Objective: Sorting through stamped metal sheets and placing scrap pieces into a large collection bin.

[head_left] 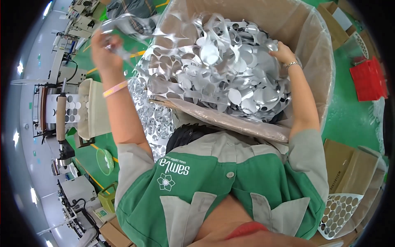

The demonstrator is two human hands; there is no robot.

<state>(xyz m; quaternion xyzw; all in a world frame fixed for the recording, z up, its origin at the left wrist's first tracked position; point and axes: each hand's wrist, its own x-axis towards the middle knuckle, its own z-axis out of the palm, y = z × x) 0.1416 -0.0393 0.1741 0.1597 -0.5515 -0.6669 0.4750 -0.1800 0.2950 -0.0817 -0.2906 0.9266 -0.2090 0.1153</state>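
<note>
A large carton [263, 132] lined with clear plastic stands in front of me, heaped with shiny silver discs [234, 96]. My left hand [108, 51], blurred by motion, is raised outside the carton's left side. Its fingers are closed on a silver punched-out sheet [127, 25], whose web of round holes trails toward the carton. My right hand [283, 53] is inside the carton at the right edge of the heap. Its fingers curl round a silver disc [270, 44] at the fingertips. More punched-out silver scrap [154, 123] hangs and piles along the carton's left side.
Machines [61, 111] line the left, one carrying a white perforated sheet. A green basket [105, 161] stands on the green floor. At right are a red bag [368, 79], open cartons [335, 24], and cardboard [341, 160] beside a white perforated sheet [340, 214].
</note>
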